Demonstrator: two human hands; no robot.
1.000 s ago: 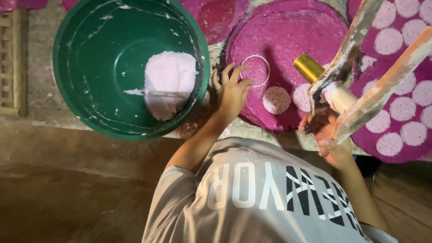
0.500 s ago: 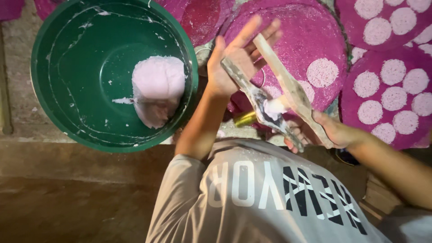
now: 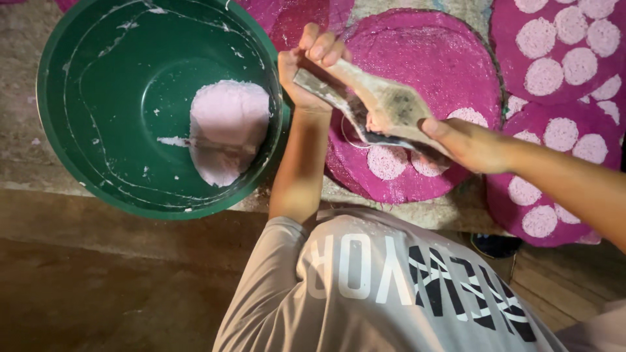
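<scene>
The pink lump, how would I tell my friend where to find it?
Look for the big green basin at the left of the head view. Inside it, against the right wall, lies the pink lump, pale and thick. The flat white discs sit outside on magenta mats; only the lump lies in the basin.

Left hand point(image 3: 313, 62) sits at upper centre, fingers curled shut, forearm running down the frame. Right hand point(image 3: 460, 140) reaches in from the right, closed too.

Single head view, straight down, close over torso point(image 3: 391, 287)
</scene>
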